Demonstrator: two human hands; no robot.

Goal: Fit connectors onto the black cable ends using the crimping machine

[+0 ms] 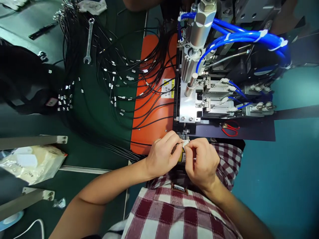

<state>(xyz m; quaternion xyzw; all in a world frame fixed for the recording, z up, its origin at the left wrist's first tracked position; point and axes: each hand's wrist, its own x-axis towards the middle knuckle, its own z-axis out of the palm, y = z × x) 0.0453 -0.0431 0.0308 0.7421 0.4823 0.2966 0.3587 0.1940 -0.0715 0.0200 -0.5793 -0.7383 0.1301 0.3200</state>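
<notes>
My left hand (164, 154) is closed in a pinch at the front end of the machine (190, 109). A thin black cable (142, 143) runs across the orange plate (152, 134) into its fingers. Facing it, my right hand (203, 159) also pinches with thumb and forefinger, and the fingertips of both hands nearly meet. Between them shows a small whitish part (185, 143) of the machine's end. What the right fingers hold is too small to make out. Just below the fingertips is a yellow and white label (183, 156).
Many black cables with metal-tipped ends (114, 83) spread over the green table. A wrench (89, 41) lies among them. Red-handled scissors (229, 128) rest right of the machine, below its blue air tubes (249, 36). A plastic-wrapped package (35, 162) sits at left. Another person's arm (142, 4) shows at top.
</notes>
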